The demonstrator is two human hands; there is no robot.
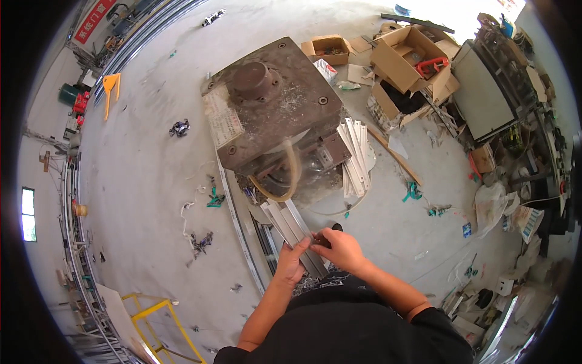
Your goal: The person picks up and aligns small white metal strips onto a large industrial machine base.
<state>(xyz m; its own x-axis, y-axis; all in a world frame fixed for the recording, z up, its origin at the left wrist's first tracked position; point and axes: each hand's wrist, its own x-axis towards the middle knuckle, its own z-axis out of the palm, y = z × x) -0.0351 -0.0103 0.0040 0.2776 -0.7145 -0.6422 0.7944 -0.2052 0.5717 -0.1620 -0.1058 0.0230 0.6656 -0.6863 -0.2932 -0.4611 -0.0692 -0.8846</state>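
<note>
Several silver-grey metal profiles [281, 218] lie side by side in front of me, slanting away toward the brown machine. My left hand [291, 264] is closed around their left side, with the thumb over the top. From the right, my right hand [341, 249] meets them with its fingers bent and pinched at the edge of the profile, close to the left thumb. Its fingertips are partly hidden. A heavy brown machine [285, 94] with a round boss on its top plate stands just beyond, and a yellowish hose [295, 173] curves down its front.
A stack of pale strips [356, 155] leans at the machine's right side. Long metal bars [233, 212] lie to the left. Cardboard boxes [397, 64] and scrap crowd the far right; a yellow frame [148, 312] stands near left. Green tangled scraps [215, 198] dot the floor.
</note>
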